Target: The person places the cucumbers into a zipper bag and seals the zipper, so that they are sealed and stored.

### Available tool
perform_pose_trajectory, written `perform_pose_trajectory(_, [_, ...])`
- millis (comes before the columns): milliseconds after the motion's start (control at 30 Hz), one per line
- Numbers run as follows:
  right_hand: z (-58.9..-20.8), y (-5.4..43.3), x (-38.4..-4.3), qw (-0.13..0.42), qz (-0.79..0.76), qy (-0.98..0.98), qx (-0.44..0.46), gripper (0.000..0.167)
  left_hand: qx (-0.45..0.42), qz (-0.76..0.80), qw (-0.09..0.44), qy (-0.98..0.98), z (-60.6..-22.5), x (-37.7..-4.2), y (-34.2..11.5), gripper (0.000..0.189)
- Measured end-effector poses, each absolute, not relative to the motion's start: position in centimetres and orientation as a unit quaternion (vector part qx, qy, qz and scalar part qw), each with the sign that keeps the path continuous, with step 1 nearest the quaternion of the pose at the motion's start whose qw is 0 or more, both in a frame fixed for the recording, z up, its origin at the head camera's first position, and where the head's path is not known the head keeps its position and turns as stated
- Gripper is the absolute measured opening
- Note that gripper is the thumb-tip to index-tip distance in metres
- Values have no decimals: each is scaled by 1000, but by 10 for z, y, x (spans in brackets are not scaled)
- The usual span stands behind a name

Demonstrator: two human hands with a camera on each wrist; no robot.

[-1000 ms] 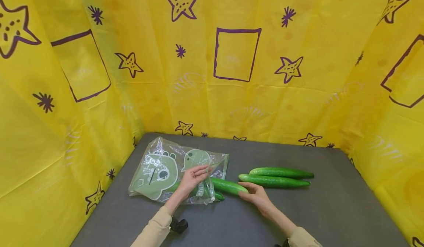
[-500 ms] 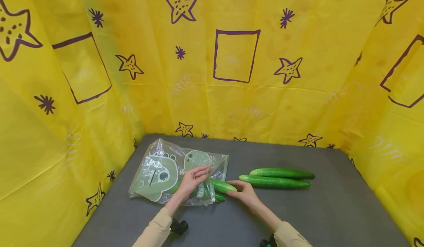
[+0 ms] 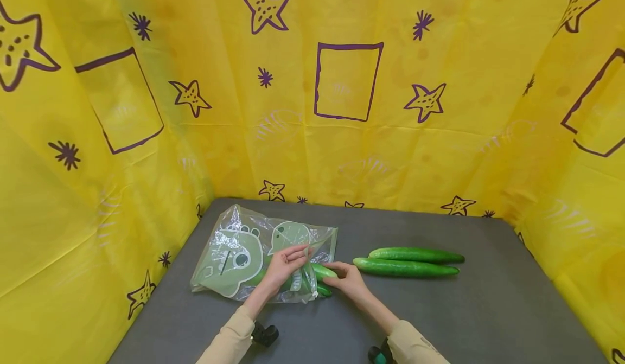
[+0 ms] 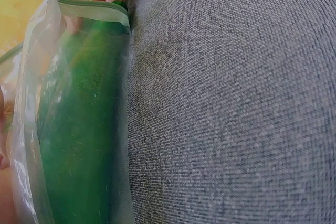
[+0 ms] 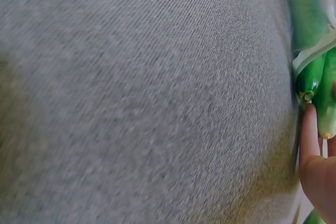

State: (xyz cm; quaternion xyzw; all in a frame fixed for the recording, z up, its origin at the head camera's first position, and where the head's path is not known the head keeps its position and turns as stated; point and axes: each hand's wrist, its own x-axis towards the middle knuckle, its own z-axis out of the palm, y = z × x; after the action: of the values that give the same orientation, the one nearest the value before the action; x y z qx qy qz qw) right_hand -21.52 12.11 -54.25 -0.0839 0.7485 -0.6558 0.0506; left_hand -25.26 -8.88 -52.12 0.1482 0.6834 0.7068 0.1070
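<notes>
A clear zip bag [image 3: 229, 261] with green cartoon creatures printed on it lies at the table's left, its mouth facing right. At that mouth my left hand [image 3: 283, 264] pinches the upper edge and keeps it raised. My right hand [image 3: 350, 283] holds the pale end of a cucumber [image 3: 324, 272], most of which is inside the bag. Below it, the tip of another cucumber [image 3: 323, 289] pokes out; in the right wrist view my thumb [image 5: 310, 129] reaches close to this tip [image 5: 306, 94]. Through the plastic, green cucumber [image 4: 79, 129] fills the left wrist view.
Two more cucumbers, a rear one [image 3: 415, 254] and a front one [image 3: 405, 268], lie side by side right of my right hand on the grey table [image 3: 478, 310]. Yellow curtains [image 3: 351, 152] with purple stars and squares enclose the back and sides.
My right hand has moved left, sliding the cucumber deeper into the bag, so only its short end shows. My left hand stays at the bag's mouth.
</notes>
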Motion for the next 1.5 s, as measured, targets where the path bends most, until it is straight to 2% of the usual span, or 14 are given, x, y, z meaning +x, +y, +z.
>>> perform_pose_trajectory(267, [-523, 110, -208, 35, -638, 763, -93, 37, 142, 704, 104, 688, -522, -253, -88, 42])
perform_pose_trajectory(567, [-540, 105, -222, 20, -602, 793, -97, 34, 161, 704, 100, 684, -521, -252, -90, 44])
perform_pose_trajectory(1067, [-541, 99, -223, 0, -556, 825, -101, 31, 162, 700, 99, 689, -520, -253, -90, 45])
perform_pose_trajectory(1500, [-541, 100, -221, -5, -559, 822, -109, 35, 134, 700, 99, 694, -521, -253, -88, 44])
